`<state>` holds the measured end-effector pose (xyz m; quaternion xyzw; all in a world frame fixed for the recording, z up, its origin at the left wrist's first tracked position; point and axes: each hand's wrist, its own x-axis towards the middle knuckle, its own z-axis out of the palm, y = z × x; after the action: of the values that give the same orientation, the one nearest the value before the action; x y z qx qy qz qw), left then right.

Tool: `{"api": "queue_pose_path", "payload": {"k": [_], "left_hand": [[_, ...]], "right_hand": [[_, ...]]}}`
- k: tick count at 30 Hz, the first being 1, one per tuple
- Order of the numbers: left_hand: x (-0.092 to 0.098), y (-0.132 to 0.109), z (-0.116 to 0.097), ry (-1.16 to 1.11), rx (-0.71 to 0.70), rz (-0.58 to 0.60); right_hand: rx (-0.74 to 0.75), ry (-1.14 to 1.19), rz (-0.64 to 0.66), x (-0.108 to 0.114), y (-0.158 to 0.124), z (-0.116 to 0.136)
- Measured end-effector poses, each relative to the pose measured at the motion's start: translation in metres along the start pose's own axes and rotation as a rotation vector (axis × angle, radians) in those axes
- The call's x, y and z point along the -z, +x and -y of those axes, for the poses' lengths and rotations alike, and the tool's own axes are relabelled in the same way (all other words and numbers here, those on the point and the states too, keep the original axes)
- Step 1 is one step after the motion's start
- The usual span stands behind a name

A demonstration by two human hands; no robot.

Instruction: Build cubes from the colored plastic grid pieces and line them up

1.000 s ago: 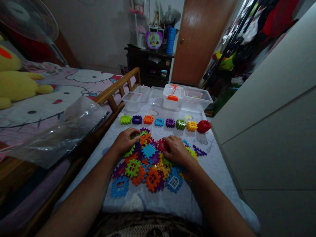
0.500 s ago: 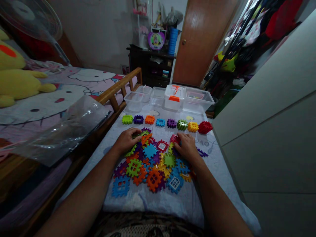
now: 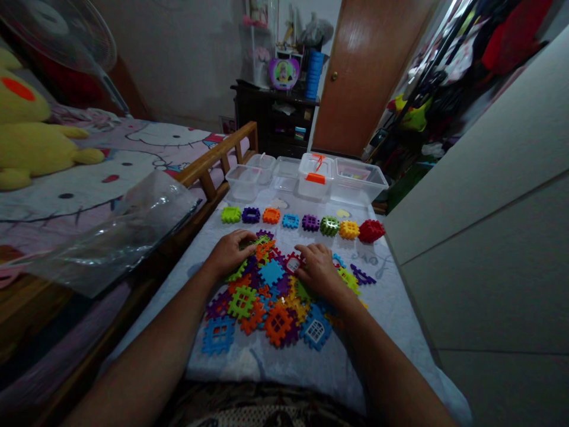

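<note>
A heap of flat, toothed plastic tiles in many colours (image 3: pixel 267 299) lies on a cloth-covered table (image 3: pixel 275 362) in front of me. My left hand (image 3: pixel 231 254) rests on the heap's far left corner, fingers curled over green and orange tiles. My right hand (image 3: pixel 316 268) lies on the heap's right side, its fingertips touching a red window tile (image 3: pixel 293 261). Beyond the heap, a row of assembled blocks runs from a green one (image 3: pixel 231 214) to a red one (image 3: pixel 371 230).
Clear plastic boxes (image 3: pixel 306 177) stand at the table's far end. A wooden bed rail (image 3: pixel 213 159) and a crumpled clear plastic bag (image 3: pixel 120 228) lie to the left. A grey cabinet wall (image 3: pixel 484 225) closes the right side. A door (image 3: pixel 368 71) is beyond.
My right hand moved left from the heap's far right edge back to the red window tile. My left hand stayed on the heap's corner.
</note>
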<state>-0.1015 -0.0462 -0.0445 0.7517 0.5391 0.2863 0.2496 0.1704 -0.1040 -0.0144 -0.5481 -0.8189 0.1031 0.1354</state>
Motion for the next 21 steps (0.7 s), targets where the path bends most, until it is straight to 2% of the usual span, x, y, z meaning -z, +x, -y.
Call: {"api": "queue_pose_path", "payload": {"k": [5,8,10,12,14,17,21], "left_hand": [[0.002,0.000,-0.002,-0.003,-0.001,0.003],[0.002,-0.001,-0.004,-0.006,0.011,0.000],[0.002,0.000,-0.004,-0.008,0.011,-0.003],[0.002,0.000,-0.004,-0.007,0.006,-0.004],[0.002,0.000,-0.003,-0.006,0.002,-0.005],[0.002,0.000,-0.004,-0.006,0.001,-0.007],[0.003,0.000,-0.005,-0.003,-0.005,-0.005]], "right_hand": [[-0.054,0.308,-0.101,0.004,-0.001,-0.005],[-0.099,0.485,-0.267,0.010,-0.002,-0.015],[-0.126,0.475,-0.409,0.014,-0.002,-0.023],[-0.141,0.391,-0.491,0.017,-0.002,-0.032],[-0.144,0.291,-0.489,0.017,-0.002,-0.039],[-0.134,0.190,-0.415,0.011,-0.002,-0.045],[-0.081,0.202,-0.279,0.005,-0.001,-0.048]]}}
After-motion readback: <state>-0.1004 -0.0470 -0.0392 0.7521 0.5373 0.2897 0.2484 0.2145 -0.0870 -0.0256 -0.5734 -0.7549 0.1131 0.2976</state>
